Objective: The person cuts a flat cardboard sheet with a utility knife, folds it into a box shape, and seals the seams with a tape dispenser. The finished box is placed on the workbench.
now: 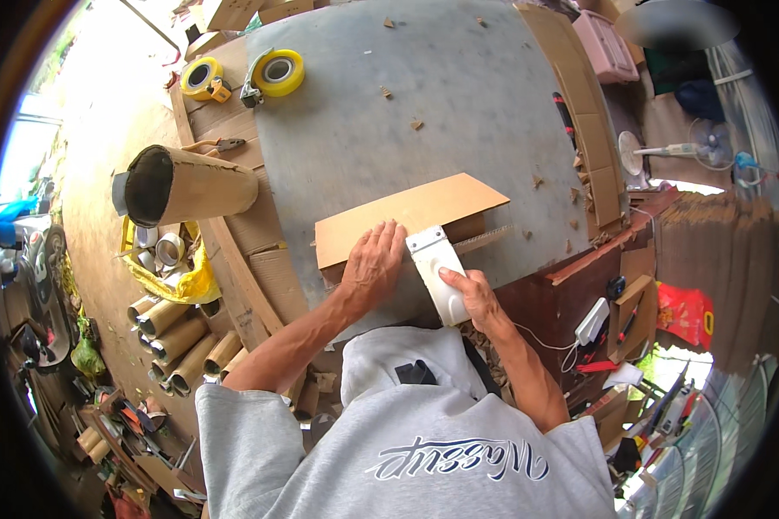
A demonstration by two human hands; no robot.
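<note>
A flattened piece of brown cardboard lies folded on the grey tabletop, its layers slightly apart on the right side. My left hand rests flat on its near left part, fingers stretched out and close together. In my right hand is a white hand-held tool with a metal end plate carrying two screws; I cannot make out its exact kind. The tool's metal end is at the cardboard's near edge, just right of my left fingers. Whether it touches the cardboard cannot be told.
Two yellow tape rolls and pliers lie at the far left. A large cardboard tube stands nearer, above a yellow bag. Several small tubes lie below. A red-black tool and cardboard strip lie right, with a white power strip below.
</note>
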